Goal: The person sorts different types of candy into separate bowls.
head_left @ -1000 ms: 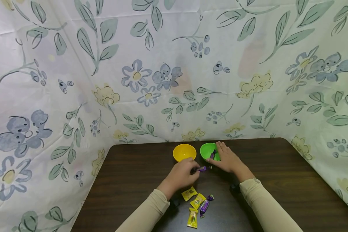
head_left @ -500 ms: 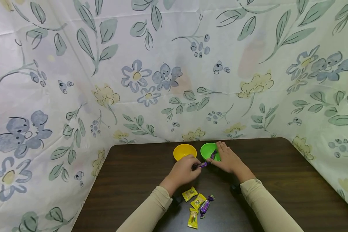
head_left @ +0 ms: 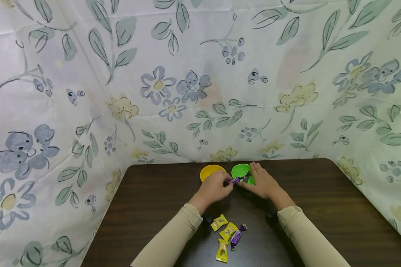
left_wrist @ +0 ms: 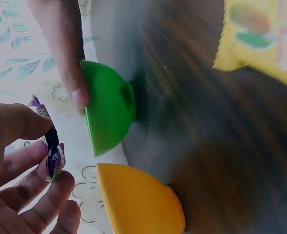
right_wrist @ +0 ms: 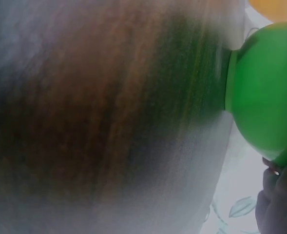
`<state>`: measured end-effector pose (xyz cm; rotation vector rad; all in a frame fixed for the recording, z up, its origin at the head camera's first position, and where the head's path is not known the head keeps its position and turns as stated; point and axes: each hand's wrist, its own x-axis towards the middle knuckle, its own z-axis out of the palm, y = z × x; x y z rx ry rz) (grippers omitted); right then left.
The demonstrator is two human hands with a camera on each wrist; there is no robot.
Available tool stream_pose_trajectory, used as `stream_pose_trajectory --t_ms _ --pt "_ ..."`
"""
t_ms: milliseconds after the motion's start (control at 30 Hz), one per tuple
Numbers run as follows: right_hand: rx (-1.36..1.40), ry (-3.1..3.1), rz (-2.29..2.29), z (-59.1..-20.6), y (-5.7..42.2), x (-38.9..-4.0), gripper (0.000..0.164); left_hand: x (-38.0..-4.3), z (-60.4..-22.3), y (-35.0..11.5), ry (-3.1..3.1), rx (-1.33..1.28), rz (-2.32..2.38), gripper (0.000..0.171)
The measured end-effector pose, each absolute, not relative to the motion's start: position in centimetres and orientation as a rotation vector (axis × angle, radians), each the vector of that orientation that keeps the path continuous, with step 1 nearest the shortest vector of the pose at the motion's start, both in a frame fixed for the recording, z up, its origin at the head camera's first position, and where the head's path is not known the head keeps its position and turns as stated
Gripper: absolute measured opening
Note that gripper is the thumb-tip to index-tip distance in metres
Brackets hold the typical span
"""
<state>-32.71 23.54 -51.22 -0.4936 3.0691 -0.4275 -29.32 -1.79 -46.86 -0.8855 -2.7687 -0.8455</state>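
A purple wrapped candy [head_left: 234,180] is pinched between the thumb and fingers of my left hand [head_left: 215,188], at the near left rim of the green bowl [head_left: 238,170]. In the left wrist view the same candy [left_wrist: 52,148] shows dark and shiny, apart from the green bowl's wall [left_wrist: 109,109]. Another purple candy [head_left: 247,177] lies inside the green bowl, partly hidden. My right hand [head_left: 265,185] rests against that bowl's right side with extended fingers, its thumb at the near rim. The orange-yellow bowl [head_left: 209,170] stands to the left, partly behind my left hand.
On the dark wooden table [head_left: 147,215], several yellow candy packets [head_left: 222,250] and a purple candy [head_left: 236,237] lie nearer me, between my forearms. A flowered cloth [head_left: 173,129] hangs behind the table and along its sides.
My left hand has moved forward and slightly right, carrying the purple candy from the table in front of the bowls to the green bowl's rim. The right hand stays at the green bowl.
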Motion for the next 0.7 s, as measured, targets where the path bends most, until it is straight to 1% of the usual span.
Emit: stream_pose_trajectory --t_ms 267,500,633,700 --pt "-0.473 3.059 -0.440 -51.5 23.6 -32.9 0.113 -31.1 -46.7 -1.1 -2.808 -0.861 -0.819 0.020" --pt "-0.466 3.057 -0.463 -51.6 23.5 -32.8 0.113 -31.6 -47.1 -0.7 -2.839 -0.820 -0.816 0.020" --pt "-0.473 3.054 -0.456 -51.7 23.6 -32.8 0.113 -32.0 -47.1 -0.3 -2.845 -0.815 -0.808 0.022" --pt "-0.476 3.058 -0.452 -51.6 23.6 -32.9 0.112 -32.3 -47.0 -0.1 -2.839 -0.822 -0.823 0.027"
